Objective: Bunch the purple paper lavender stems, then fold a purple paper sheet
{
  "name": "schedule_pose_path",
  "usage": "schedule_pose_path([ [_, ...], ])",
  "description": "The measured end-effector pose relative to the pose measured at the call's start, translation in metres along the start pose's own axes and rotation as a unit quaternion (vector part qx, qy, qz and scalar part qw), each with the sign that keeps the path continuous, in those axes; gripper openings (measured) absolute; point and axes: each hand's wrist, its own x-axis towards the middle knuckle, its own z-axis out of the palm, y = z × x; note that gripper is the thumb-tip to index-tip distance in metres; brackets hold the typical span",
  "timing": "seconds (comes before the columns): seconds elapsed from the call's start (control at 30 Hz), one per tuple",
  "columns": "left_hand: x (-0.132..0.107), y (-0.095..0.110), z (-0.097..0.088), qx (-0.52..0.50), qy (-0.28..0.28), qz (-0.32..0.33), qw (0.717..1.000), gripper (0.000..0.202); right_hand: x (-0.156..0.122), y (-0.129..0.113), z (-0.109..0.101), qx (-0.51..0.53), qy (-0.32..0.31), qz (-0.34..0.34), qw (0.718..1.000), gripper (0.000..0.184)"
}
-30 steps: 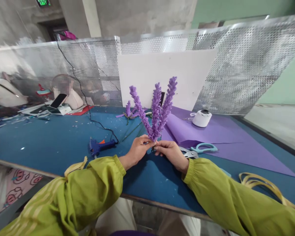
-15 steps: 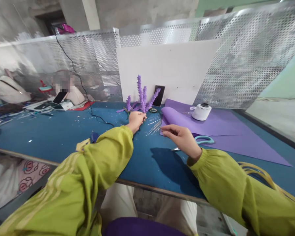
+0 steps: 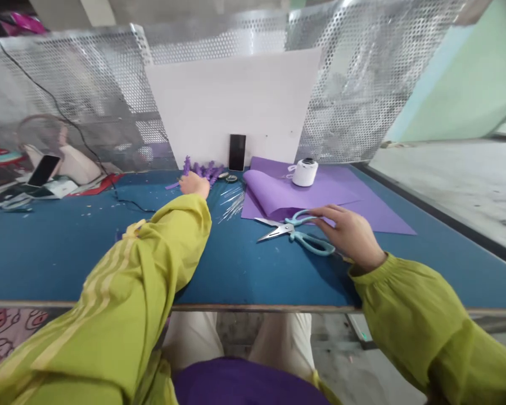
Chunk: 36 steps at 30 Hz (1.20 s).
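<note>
My right hand (image 3: 348, 233) has its thumb and fingers closed on one handle of the scissors (image 3: 289, 228). The scissors have light blue handles and their blades are spread apart, pointing left. At the back of the table, my left hand (image 3: 195, 184) is closed at a bunch of purple flower sprigs (image 3: 211, 170), which now lies low. The back of the hand hides most of its fingertips and the stems. Several thin, pale wires (image 3: 231, 202) lie on the table between my hands.
Purple sheets (image 3: 316, 194), one curled over, lie at right with a white spool (image 3: 305, 172) on top. A dark phone (image 3: 237, 152) leans on the white board (image 3: 236, 95). Small round items (image 3: 231, 178) sit near it. A black cable (image 3: 130, 205) trails at left.
The purple sprigs have gone from upright to lying low as my left hand moved down with them. My right hand has moved onto the scissors and opened their blades. The view has swung right.
</note>
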Motion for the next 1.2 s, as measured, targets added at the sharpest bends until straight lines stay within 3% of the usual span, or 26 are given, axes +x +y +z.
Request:
schedule_pose_path([
  [0.1,-0.015,0.015,0.009,0.009,-0.009,0.046,0.999,0.037,-0.001,0.006,0.001,-0.06,-0.076,-0.067,0.993,0.032],
  [0.17,-0.033,0.03,0.017,-0.003,-0.062,0.122,0.991,0.032,0.0,0.006,0.006,-0.074,-0.125,-0.103,0.984,0.035],
  [0.23,-0.057,0.047,0.025,-0.018,-0.122,0.214,0.969,0.027,0.0,0.005,0.01,-0.077,-0.155,-0.123,0.977,0.036],
  [0.3,-0.081,0.063,0.03,-0.024,-0.159,0.293,0.942,0.035,0.0,0.005,0.013,-0.082,-0.174,-0.134,0.972,0.039],
  [0.4,-0.106,0.083,0.035,-0.008,-0.171,0.373,0.912,0.049,0.004,0.003,0.011,-0.096,-0.195,-0.147,0.965,0.046],
  [0.47,-0.114,0.091,0.036,0.015,-0.169,0.397,0.902,0.045,0.009,0.002,0.008,-0.104,-0.206,-0.155,0.96,0.05],
  [0.6,-0.113,0.097,0.039,0.069,-0.172,0.404,0.896,0.024,0.018,0.001,0.004,-0.118,-0.228,-0.178,0.95,0.049],
  [0.77,-0.109,0.092,0.034,0.112,-0.16,0.431,0.881,0.03,0.008,0.0,-0.004,-0.145,-0.225,-0.183,0.946,0.04],
  [1.0,-0.09,0.096,0.015,0.127,-0.083,0.466,0.872,0.034,-0.023,0.013,-0.035,-0.159,-0.179,-0.172,0.956,0.035],
  [1.1,-0.074,0.104,0.007,0.129,-0.059,0.45,0.882,0.035,-0.035,0.033,-0.05,-0.147,-0.136,-0.139,0.97,0.033],
  [1.2,-0.066,0.104,0.002,0.129,-0.053,0.446,0.884,0.032,-0.045,0.055,-0.066,-0.122,-0.111,-0.043,0.985,0.032],
])
